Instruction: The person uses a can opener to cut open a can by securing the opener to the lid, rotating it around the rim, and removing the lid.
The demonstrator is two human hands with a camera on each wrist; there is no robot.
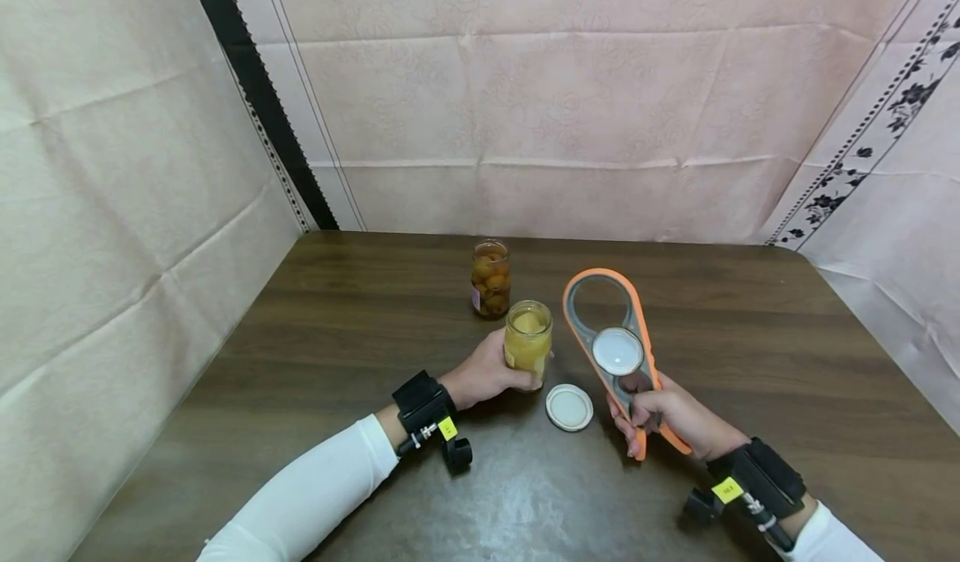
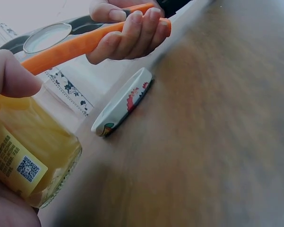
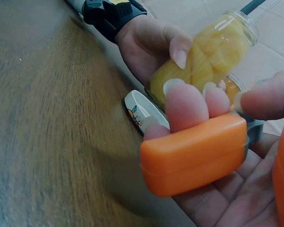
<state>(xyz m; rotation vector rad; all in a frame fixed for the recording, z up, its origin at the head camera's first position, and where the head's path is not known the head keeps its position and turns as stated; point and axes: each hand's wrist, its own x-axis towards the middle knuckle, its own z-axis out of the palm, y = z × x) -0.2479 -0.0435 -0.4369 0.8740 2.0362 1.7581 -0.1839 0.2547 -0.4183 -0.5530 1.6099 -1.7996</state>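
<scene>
My left hand grips an unlidded glass jar of yellow fruit pieces around its lower part, thumb across the glass. In my right hand is an orange and grey jar opener, its handles gripped near their ends. A white lid sits in the opener's grey toothed part. Between the two hands, another white lid lies on the table; its patterned side edge shows in the left wrist view. The opener's loop points away from me, to the right of the jar.
Behind the yellow jar stands a second glass jar with brown round fruit, close to it. The brown wooden table ends at a pale cloth backdrop, which also hangs at both sides.
</scene>
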